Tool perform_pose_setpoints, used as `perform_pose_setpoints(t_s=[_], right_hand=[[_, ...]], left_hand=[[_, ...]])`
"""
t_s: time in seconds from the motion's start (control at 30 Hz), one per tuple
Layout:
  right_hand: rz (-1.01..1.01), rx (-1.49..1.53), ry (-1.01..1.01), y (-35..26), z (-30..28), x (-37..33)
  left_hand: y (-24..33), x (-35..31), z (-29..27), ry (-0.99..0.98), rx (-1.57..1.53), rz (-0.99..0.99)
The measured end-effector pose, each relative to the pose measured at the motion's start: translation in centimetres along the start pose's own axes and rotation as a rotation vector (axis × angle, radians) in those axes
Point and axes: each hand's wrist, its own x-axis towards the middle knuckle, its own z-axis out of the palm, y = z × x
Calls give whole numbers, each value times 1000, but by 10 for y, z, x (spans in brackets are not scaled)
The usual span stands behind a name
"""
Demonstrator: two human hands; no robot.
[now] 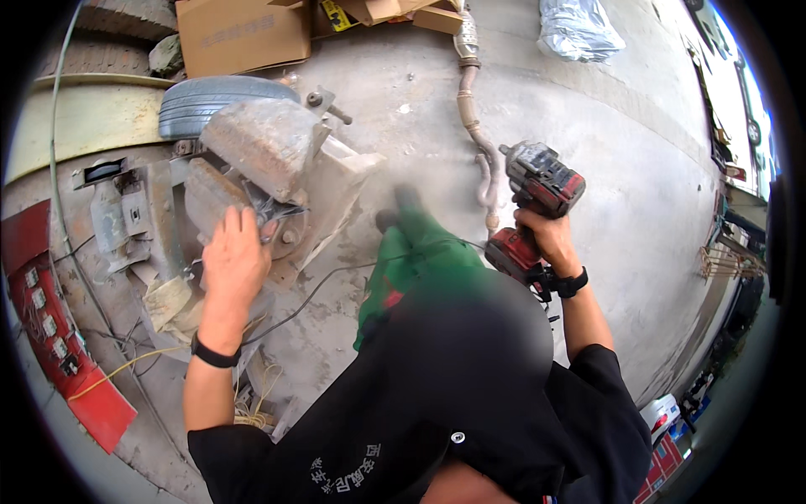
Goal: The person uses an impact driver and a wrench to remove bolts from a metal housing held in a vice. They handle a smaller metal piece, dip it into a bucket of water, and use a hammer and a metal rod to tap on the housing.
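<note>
My right hand (550, 238) is wrapped round the handle of a black and red cordless impact wrench (550, 178). Its nose points up and to the left, and its red battery (514, 252) sits below my hand. My left hand (233, 259) has its fingers stretched out over a big, worn, rusty metal fixture (260, 143), perhaps a vise. Dark metal parts (273, 206) lie just beyond the fingertips; whether they touch cannot be made out. Nothing shows in the left hand, though its palm is hidden.
A tyre (222, 99) lies behind the fixture, near a cardboard box (243, 38). An exhaust pipe (468, 109) stretches along the concrete floor. At far left is a red panel with sockets (63, 336). A dark cable (323, 281) runs between my arms. A silvery bag (578, 29) lies far right.
</note>
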Motion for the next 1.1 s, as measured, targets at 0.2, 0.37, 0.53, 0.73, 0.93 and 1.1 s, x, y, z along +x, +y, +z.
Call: perform_pose_setpoints(t_s=[0.2,0.37,0.53,0.73,0.93,1.1], right_hand=[[36,62,-76,-4,9,-2],[-48,2,-102,-4,14,1],[-62,-98,-73,8,12,7],[-10,-60,-45,12,12,12],[-38,-48,14,27,10,13],[68,0,7,30,15,11]], left_hand=[[-15,14,1,45,-88,101],[6,11,-8,-22,-114,177],[11,16,-12,22,25,200],[6,14,3,118,22,142],[24,5,36,257,-5,-157],[46,-1,60,323,-337,-593]])
